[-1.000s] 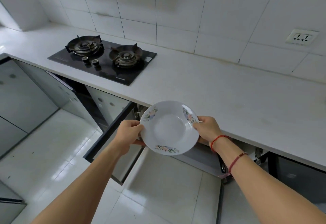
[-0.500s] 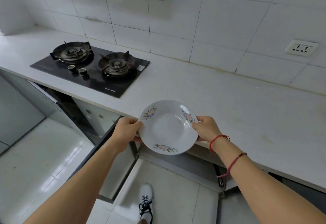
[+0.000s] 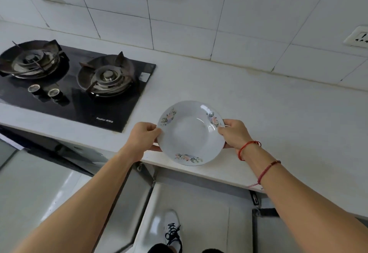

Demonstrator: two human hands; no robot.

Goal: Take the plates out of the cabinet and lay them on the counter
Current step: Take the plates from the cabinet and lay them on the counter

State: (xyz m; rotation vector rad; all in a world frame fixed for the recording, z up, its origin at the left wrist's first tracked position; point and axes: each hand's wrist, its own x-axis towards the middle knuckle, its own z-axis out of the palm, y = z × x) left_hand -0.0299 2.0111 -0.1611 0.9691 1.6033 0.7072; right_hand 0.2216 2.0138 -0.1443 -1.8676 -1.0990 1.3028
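White-tiled kitchen; pale counter [image 3: 258, 113] runs across the middle of the frame, black two-burner gas hob [image 3: 75, 85] set into it at left, wall socket [image 3: 358, 36] at the right edge. Open cabinet [image 3: 199, 203] fronts show below the counter lip, lower centre.

Plate [image 3: 191, 133], white with floral sprigs on the rim, sits at frame centre, held over the front edge of the counter, face up and tilted slightly toward the camera. Cannot tell whether its underside touches the surface yet.

Step in hand, as judged: carrying the plate across to lay it down. Next move calls for lowering it flat, further in from the lip, clear of the hob, then releasing both sides together.

Left hand [image 3: 143, 136] grips the left rim, fingers curled under, thumb on top. Right hand [image 3: 234, 133], red cords at the wrist, pinches the right rim likewise. Both forearms reach up from the lower corners, roughly symmetrical.
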